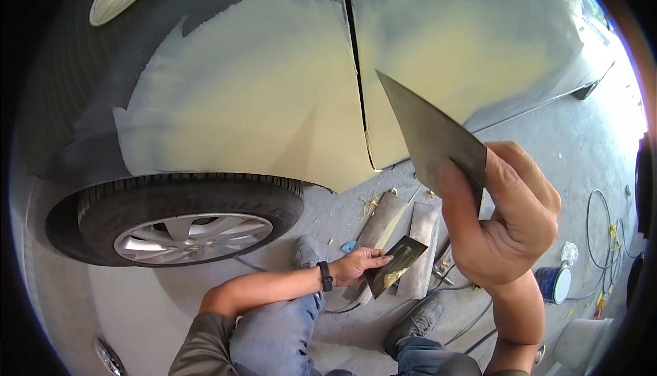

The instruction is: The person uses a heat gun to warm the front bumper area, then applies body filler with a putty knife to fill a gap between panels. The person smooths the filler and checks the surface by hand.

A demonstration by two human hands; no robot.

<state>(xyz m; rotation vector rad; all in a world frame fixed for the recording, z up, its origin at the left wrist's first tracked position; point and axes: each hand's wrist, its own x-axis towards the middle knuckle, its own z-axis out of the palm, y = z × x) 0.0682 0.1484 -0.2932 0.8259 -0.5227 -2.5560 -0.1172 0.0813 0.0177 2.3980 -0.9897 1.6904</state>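
Observation:
My right hand (510, 218) is raised close to the camera, its thumb and fingers pinching a thin grey metal putty spreader (431, 130) whose pointed corner reaches up and to the left. Lower down, my left hand (357, 266) grips the edge of a dark flat plate (405, 256) carrying a dab of yellow filler (393, 278). Beyond both hands lies a dark car body with a broad smeared patch of pale yellow filler (260, 95) that spans the front fender and the door. From this angle, the spreader overlaps the door's lower part, and I see no contact between them.
Below the fender is a car wheel (195, 232). Two long flat boards (419, 246) lie on the concrete floor between my shoes, with yellow scraps and cables around them. To the right are a blue can (553, 285) and a coiled hose (602, 266).

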